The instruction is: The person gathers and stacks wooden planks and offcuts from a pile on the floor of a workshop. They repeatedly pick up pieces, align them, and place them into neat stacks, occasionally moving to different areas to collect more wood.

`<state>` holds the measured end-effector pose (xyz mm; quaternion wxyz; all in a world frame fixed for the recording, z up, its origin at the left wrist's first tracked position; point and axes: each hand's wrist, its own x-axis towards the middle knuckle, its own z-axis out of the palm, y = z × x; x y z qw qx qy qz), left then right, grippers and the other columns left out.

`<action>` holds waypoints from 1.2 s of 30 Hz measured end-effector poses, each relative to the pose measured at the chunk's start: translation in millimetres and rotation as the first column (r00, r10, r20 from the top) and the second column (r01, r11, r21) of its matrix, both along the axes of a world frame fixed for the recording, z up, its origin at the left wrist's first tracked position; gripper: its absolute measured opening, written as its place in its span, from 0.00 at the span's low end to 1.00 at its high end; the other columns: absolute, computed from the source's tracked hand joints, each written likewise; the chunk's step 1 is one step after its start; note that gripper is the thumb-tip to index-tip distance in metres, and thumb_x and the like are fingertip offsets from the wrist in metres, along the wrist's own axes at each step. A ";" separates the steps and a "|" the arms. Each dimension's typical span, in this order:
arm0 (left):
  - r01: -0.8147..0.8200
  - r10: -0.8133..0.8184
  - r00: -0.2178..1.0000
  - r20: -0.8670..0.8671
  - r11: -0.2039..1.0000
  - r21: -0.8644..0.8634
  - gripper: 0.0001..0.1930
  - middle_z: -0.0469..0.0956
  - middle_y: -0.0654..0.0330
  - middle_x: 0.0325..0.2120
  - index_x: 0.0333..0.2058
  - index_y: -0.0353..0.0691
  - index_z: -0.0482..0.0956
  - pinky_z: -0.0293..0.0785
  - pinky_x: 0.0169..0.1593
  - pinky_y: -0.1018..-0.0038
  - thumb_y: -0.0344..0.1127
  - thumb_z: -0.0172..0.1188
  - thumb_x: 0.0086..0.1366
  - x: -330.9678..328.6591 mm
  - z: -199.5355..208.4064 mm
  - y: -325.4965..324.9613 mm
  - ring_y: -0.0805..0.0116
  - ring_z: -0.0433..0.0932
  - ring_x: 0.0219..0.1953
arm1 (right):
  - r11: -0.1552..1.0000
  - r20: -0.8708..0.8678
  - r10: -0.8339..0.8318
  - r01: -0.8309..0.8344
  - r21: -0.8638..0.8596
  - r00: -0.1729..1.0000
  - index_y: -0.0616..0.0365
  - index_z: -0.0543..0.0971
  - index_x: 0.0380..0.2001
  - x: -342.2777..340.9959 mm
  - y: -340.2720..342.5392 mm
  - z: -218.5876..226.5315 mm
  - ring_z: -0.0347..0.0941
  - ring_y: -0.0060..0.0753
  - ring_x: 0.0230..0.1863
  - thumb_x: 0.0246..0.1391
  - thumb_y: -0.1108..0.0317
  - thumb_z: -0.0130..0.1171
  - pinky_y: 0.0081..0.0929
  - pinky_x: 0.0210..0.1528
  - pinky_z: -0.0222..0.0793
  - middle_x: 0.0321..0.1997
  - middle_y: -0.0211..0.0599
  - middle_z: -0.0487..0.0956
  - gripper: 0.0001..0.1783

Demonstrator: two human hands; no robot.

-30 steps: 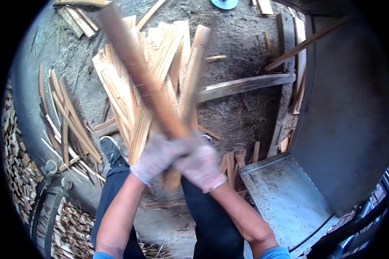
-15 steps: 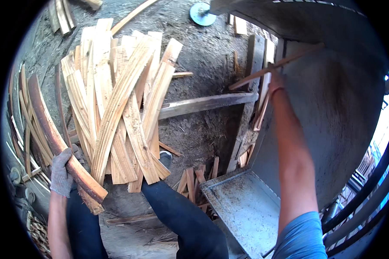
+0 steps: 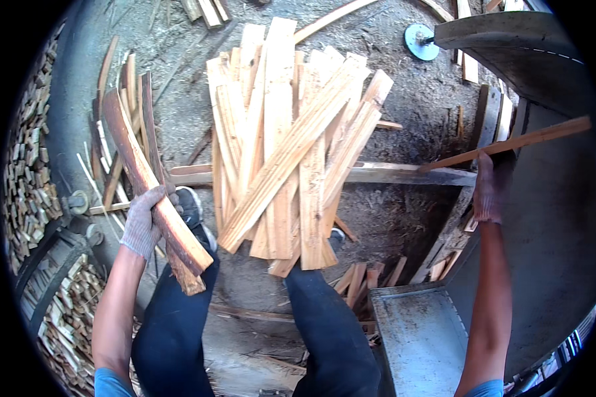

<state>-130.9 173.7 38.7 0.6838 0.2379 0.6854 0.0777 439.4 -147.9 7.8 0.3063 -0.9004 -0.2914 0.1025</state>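
My left hand (image 3: 146, 218), in a knitted glove, is closed round a curved, bark-edged wood slab (image 3: 146, 169). A shorter rough piece of wood (image 3: 185, 274) shows under the slab's lower end. Out to the right, my right hand (image 3: 489, 192), also gloved and somewhat blurred, grips a long thin wood strip (image 3: 533, 139) near its middle. The strip slants up to the right in front of a grey metal panel (image 3: 543, 231). Between my hands, a fanned stack of pale sawn boards (image 3: 281, 145) lies in front of my legs, with one board crossing over the others.
A metal ledge (image 3: 420, 337) juts out below my right hand. Short offcuts (image 3: 361, 284) stand beside it. A beam (image 3: 404, 173) runs behind the boards. Bark strips (image 3: 129, 99) lie at left, near stacked cut wood (image 3: 30, 159). A round disc (image 3: 422, 42) sits at the upper right.
The view has swung left, so the boards appear farther right. My right hand still has the thin strip, now tilted less steeply. My left hand keeps its hold on the slab.
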 end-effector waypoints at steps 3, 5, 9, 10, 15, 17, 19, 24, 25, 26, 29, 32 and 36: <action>0.101 -0.084 0.982 -0.169 0.991 0.093 0.13 0.81 0.55 0.29 0.41 0.31 0.80 0.83 0.36 0.67 0.36 0.61 0.65 1.8 6.6 40.4 0.62 0.82 0.28 | 0.977 -0.240 0.098 -0.047 0.209 0.966 0.65 0.69 0.60 -65.6 35.9 31.7 0.79 0.33 0.45 0.59 0.68 0.66 0.30 0.47 0.77 0.50 0.43 0.78 0.28; 0.174 -0.141 0.960 -0.243 0.977 0.120 0.10 0.81 0.56 0.29 0.39 0.33 0.82 0.81 0.35 0.67 0.34 0.63 0.64 -17.9 10.6 67.5 0.64 0.81 0.28 | 0.982 -0.388 0.156 -0.100 0.160 0.908 0.64 0.69 0.56 -99.7 69.1 47.7 0.78 0.30 0.44 0.59 0.69 0.66 0.29 0.44 0.79 0.48 0.40 0.78 0.25; 0.342 -0.264 0.843 -0.469 0.936 0.087 0.19 0.80 0.58 0.35 0.47 0.30 0.78 0.78 0.42 0.71 0.35 0.66 0.61 -66.0 10.8 106.6 0.67 0.79 0.35 | 0.977 -0.630 0.018 -0.147 -0.153 0.776 0.63 0.72 0.50 -171.4 106.4 18.5 0.79 0.34 0.43 0.61 0.63 0.65 0.31 0.43 0.79 0.47 0.41 0.79 0.21; 0.443 -0.298 0.745 -0.596 0.890 0.109 0.23 0.80 0.56 0.37 0.51 0.28 0.75 0.78 0.44 0.70 0.36 0.66 0.61 -76.8 6.8 110.4 0.65 0.80 0.37 | 0.951 -0.677 -0.068 -0.158 -0.266 0.733 0.64 0.72 0.52 -186.0 106.8 4.8 0.78 0.36 0.45 0.62 0.60 0.64 0.32 0.47 0.77 0.47 0.44 0.79 0.23; 0.884 -0.508 0.298 -0.808 0.466 0.033 0.46 0.73 0.41 0.61 0.67 0.30 0.63 0.67 0.64 0.63 0.59 0.65 0.61 -88.8 -48.4 87.2 0.48 0.72 0.63 | 0.910 -0.868 -0.395 0.256 -0.325 0.301 0.62 0.64 0.69 -220.8 70.6 -49.8 0.61 0.44 0.71 0.59 0.36 0.56 0.36 0.71 0.55 0.71 0.51 0.67 0.47; 0.918 -0.643 0.352 -0.681 0.379 0.117 0.47 0.71 0.41 0.62 0.67 0.30 0.62 0.65 0.65 0.65 0.64 0.62 0.62 -38.2 -71.4 39.6 0.48 0.70 0.65 | 0.905 -0.803 -0.423 0.248 -0.347 0.421 0.68 0.66 0.67 -237.0 44.1 -72.8 0.64 0.42 0.69 0.64 0.38 0.50 0.31 0.72 0.52 0.69 0.52 0.68 0.44; 0.869 -0.725 0.472 -0.501 0.479 0.126 0.49 0.70 0.40 0.62 0.68 0.31 0.60 0.63 0.67 0.67 0.66 0.60 0.63 9.1 -84.9 7.6 0.47 0.69 0.65 | 0.903 -0.854 -0.414 0.262 -0.340 0.316 0.68 0.64 0.68 -259.1 35.8 -91.3 0.65 0.42 0.68 0.64 0.34 0.49 0.32 0.71 0.55 0.69 0.52 0.68 0.47; 0.796 -0.722 0.599 -0.348 0.488 0.358 0.56 0.56 0.34 0.69 0.71 0.28 0.49 0.52 0.73 0.62 0.68 0.61 0.61 109.2 -82.5 -79.5 0.44 0.55 0.73 | 0.905 -0.801 -0.426 0.213 -0.369 0.420 0.63 0.61 0.69 -284.9 63.4 -83.7 0.68 0.48 0.66 0.63 0.29 0.45 0.35 0.67 0.59 0.66 0.56 0.70 0.49; 0.877 -0.757 0.481 -0.442 0.419 0.237 0.56 0.51 0.34 0.70 0.71 0.29 0.49 0.50 0.74 0.61 0.67 0.62 0.61 128.4 -68.2 -103.4 0.43 0.50 0.74 | 0.901 -0.798 -0.433 0.162 -0.403 0.420 0.63 0.61 0.69 -282.1 60.8 -86.0 0.68 0.50 0.66 0.63 0.28 0.44 0.35 0.67 0.59 0.66 0.58 0.70 0.50; 0.934 -0.782 0.347 -0.517 0.339 0.114 0.56 0.47 0.35 0.72 0.71 0.29 0.49 0.47 0.75 0.60 0.66 0.63 0.60 141.6 -54.7 -120.9 0.43 0.46 0.75 | 0.893 -0.791 -0.442 0.120 -0.434 0.423 0.63 0.61 0.69 -277.4 57.6 -84.5 0.68 0.51 0.67 0.63 0.27 0.43 0.35 0.67 0.59 0.66 0.59 0.70 0.51; 0.866 -0.686 0.461 -0.563 0.486 0.116 0.51 0.47 0.40 0.73 0.73 0.33 0.48 0.45 0.75 0.65 0.56 0.64 0.62 138.9 -58.8 -156.7 0.50 0.45 0.76 | 0.910 -0.834 -0.392 0.033 -0.413 0.389 0.62 0.58 0.72 -264.6 51.1 -73.8 0.61 0.53 0.72 0.61 0.26 0.43 0.34 0.73 0.52 0.69 0.63 0.66 0.53; 0.829 -0.677 0.551 -0.487 0.512 0.225 0.55 0.47 0.39 0.73 0.72 0.30 0.48 0.46 0.75 0.59 0.62 0.65 0.60 118.6 -55.4 -150.1 0.45 0.46 0.75 | 0.882 -0.621 -0.326 -0.008 -0.471 0.713 0.68 0.60 0.70 -227.5 32.1 -71.2 0.60 0.53 0.73 0.57 0.31 0.56 0.37 0.74 0.52 0.72 0.61 0.63 0.54; 0.679 -0.516 0.723 -0.458 0.654 0.335 0.45 0.55 0.41 0.71 0.71 0.33 0.53 0.52 0.73 0.64 0.55 0.60 0.67 82.3 -67.7 -104.9 0.48 0.58 0.71 | 0.780 0.129 -0.436 0.446 -0.440 0.890 0.69 0.61 0.69 -134.2 -40.7 -80.2 0.57 0.55 0.74 0.50 0.45 0.69 0.39 0.76 0.49 0.72 0.61 0.63 0.53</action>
